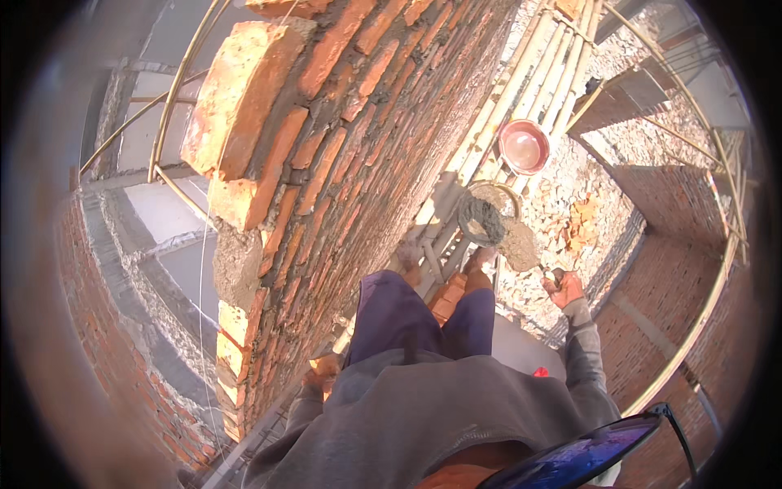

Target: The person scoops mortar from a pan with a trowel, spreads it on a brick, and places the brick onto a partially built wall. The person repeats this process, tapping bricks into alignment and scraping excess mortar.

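My right hand [565, 290] is closed round the handle of a trowel [542, 267]. A heap of wet grey mortar [518, 246] lies on its blade, beside the rim of a bucket [516, 200] that holds more mortar. Low at my left side, my left hand [313, 378] is partly hidden by my sleeve and curls round what looks like an orange brick [329, 363]. Left of me rises a brick wall [358, 163] with grey mortar joints. Bricks [244, 90] sit along its top, next to a thin taut string [201, 285].
Bamboo poles [529, 69] form the platform along the wall, with a reddish bowl [524, 147] of liquid on them. Bricks [447, 298] lie between my legs. Curved bamboo rails [692, 342] stand at the right, above rubble [578, 220] and lower brick walls [676, 204].
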Demonstrator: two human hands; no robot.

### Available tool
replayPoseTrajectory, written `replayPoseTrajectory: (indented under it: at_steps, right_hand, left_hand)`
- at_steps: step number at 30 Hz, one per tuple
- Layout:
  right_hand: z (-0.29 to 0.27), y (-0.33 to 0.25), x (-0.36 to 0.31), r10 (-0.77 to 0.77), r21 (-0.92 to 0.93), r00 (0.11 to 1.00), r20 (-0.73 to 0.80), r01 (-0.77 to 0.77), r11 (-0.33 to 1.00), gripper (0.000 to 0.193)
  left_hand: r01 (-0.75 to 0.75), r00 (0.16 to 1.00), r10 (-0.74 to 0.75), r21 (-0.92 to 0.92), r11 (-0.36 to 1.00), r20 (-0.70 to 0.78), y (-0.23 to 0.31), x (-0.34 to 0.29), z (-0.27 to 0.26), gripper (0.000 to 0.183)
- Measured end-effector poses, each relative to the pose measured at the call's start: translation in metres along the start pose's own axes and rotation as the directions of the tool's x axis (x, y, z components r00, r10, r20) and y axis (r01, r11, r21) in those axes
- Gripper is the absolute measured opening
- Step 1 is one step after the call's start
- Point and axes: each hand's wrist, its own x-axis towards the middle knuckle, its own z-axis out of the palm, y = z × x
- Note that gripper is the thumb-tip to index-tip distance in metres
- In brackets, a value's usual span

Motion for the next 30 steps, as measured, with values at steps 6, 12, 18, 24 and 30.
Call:
replayPoseTrajectory:
  at_steps: [6, 12, 18, 24, 30]
  right_hand:
    - [-0.207, -0.179, 0.035, -0.327, -0.109, 0.864, 0.383, 0.394, 0.912, 0.034]
    - [-0.301, -0.404, 0.064, -0.523, 0.078, 0.589, 0.616, 0.615, 0.785, 0.034]
    - [-0.288, -0.576, 0.065, -0.707, 0.274, 0.323, 0.630, 0.759, 0.591, 0.041]
    - [-0.216, -0.684, 0.073, -0.671, 0.258, 0.168, 0.722, 0.835, 0.487, 0.045]
    - [-0.128, -0.704, 0.083, -0.529, 0.350, -0.008, 0.849, 0.758, 0.550, 0.046]
  left_hand:
    - [-0.140, 0.990, 0.073, -0.883, 0.447, -0.120, -0.045, -0.067, 0.021, 0.052]
    - [-0.375, 0.853, 0.127, -0.763, -0.528, -0.506, 0.052, -0.081, 0.098, 0.059]
    - [-0.359, 0.791, 0.058, -0.539, -0.762, -0.610, 0.106, -0.009, 0.111, 0.058]
    - [-0.308, 0.859, 0.020, -0.547, -0.778, -0.511, 0.137, 0.023, 0.111, 0.053]
    - [-0.288, 0.785, 0.130, -0.543, -0.789, -0.605, 0.171, -0.015, 0.097, 0.049]
